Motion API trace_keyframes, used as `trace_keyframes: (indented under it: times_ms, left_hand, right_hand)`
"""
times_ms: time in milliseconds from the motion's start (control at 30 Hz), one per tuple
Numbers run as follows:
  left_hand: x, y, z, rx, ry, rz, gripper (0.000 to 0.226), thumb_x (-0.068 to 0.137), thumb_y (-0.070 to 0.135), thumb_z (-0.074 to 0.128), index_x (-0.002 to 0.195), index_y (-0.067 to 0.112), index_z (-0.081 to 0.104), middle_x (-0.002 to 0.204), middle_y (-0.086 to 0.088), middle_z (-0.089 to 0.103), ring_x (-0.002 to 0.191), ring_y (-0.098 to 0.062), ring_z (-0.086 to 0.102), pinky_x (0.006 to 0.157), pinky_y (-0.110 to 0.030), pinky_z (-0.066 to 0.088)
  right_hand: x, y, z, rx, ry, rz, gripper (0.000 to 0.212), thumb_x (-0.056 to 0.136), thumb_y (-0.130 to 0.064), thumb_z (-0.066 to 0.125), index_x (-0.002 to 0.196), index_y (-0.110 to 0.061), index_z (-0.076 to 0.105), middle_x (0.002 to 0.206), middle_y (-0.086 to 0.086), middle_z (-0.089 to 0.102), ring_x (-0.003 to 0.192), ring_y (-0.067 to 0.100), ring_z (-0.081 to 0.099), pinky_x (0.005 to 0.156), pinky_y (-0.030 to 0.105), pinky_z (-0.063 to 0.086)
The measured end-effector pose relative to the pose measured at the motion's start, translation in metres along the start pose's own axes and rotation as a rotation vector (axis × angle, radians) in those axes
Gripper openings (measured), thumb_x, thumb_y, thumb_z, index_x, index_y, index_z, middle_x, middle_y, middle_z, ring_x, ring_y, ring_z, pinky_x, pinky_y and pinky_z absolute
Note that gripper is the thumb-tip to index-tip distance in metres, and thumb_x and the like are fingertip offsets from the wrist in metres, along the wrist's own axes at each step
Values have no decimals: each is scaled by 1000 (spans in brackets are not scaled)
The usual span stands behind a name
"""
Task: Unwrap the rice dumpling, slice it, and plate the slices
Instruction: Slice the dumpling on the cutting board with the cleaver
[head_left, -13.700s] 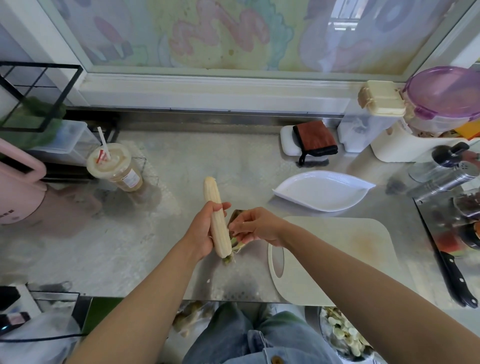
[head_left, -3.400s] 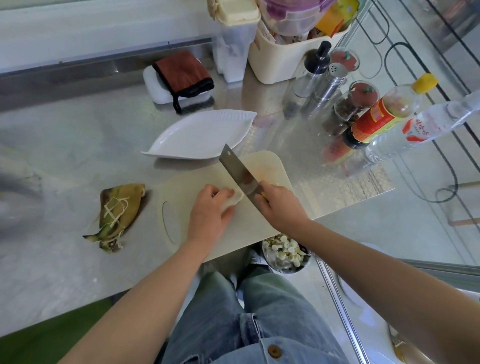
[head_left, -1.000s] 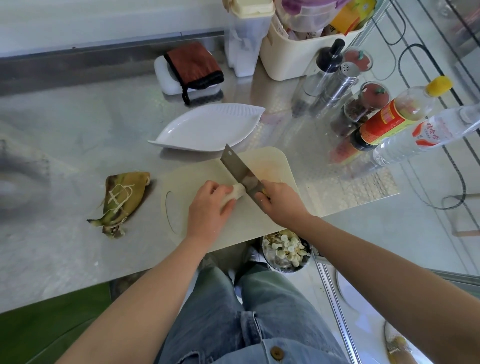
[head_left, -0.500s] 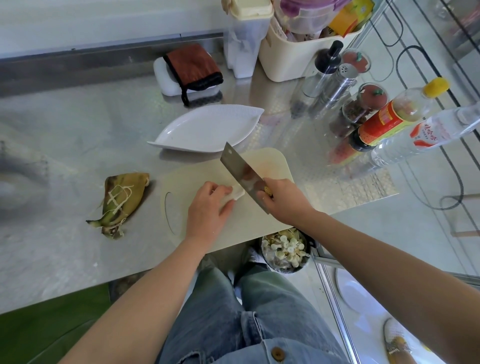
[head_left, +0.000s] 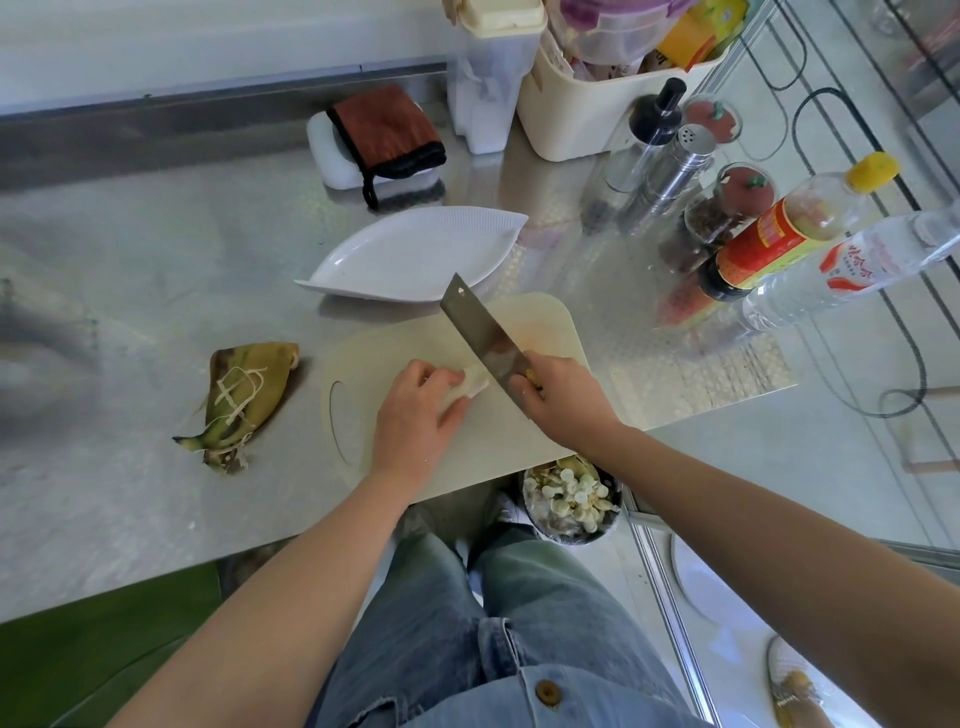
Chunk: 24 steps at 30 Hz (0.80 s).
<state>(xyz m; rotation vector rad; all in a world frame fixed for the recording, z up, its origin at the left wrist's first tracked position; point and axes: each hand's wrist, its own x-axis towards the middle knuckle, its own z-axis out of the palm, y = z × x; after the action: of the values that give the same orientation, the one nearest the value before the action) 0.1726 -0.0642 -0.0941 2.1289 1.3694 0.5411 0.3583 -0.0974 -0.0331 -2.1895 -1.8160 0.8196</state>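
The pale unwrapped rice dumpling (head_left: 471, 387) lies on the cream cutting board (head_left: 545, 322). My left hand (head_left: 415, 415) covers most of it and presses it down; only its right end shows. My right hand (head_left: 563, 397) grips the handle of a cleaver (head_left: 480, 332), whose blade stands just right of the dumpling's exposed end, tip pointing away from me. The empty white leaf-shaped plate (head_left: 415, 254) sits just behind the board. The discarded leaf wrapper with its string (head_left: 244, 397) lies on the steel counter to the left.
Bottles and jars (head_left: 779, 244), a metal shaker (head_left: 670, 171) and a cream bin (head_left: 587, 114) crowd the back right. A brown cloth on a white block (head_left: 382, 137) sits behind the plate. A bowl of scraps (head_left: 571, 499) stands below the counter's front edge.
Over the last second the cleaver rose off the dumpling's end and stands slightly higher and more upright; my left hand stays on the dumpling. Long before, the dumpling was unwrapped and laid on the board.
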Motion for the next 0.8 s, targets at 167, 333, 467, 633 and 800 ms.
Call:
trace_keyframes:
  times_ms: [167, 333, 467, 633, 800]
  left_hand:
    - [1, 0, 0, 5, -1, -2, 21, 84, 22, 69, 105, 17, 66, 97, -2, 53, 85, -21, 55, 69, -34, 50]
    - [0, 0, -1, -5, 1, 0, 22, 84, 22, 69, 106, 17, 66, 97, -1, 54, 86, -20, 56, 71, -34, 51]
    - [0, 1, -1, -12, 0, -4, 22, 84, 23, 70, 105, 17, 66, 97, -1, 53, 85, -19, 55, 69, -34, 50]
    - [0, 1, -1, -10, -6, -16, 23, 83, 22, 71, 105, 17, 65, 97, 0, 52, 86, -19, 54, 70, -31, 47]
    - [0, 1, -1, -7, 5, -1, 22, 84, 22, 70, 105, 16, 66, 96, -1, 52, 83, -19, 55, 68, -29, 46]
  right_hand:
    - [1, -3, -7, -42, -12, -30, 20, 95, -25, 47, 88, -7, 53, 75, 6, 55, 71, 30, 53, 58, 33, 38]
    - [2, -4, -6, -56, -43, -9, 22, 95, -26, 45, 93, -7, 56, 82, 13, 62, 72, 32, 56, 61, 37, 45]
    - [2, -2, 1, -48, -83, 11, 18, 95, -24, 45, 87, -9, 51, 77, 9, 58, 73, 33, 58, 60, 36, 45]
    - [-4, 3, 17, -63, -97, 41, 17, 97, -27, 45, 84, -17, 40, 86, 11, 59, 78, 32, 56, 60, 32, 34]
    - [-2, 2, 5, -2, -15, 11, 19, 96, -25, 46, 88, -9, 53, 79, 9, 59, 72, 31, 56, 58, 33, 39]
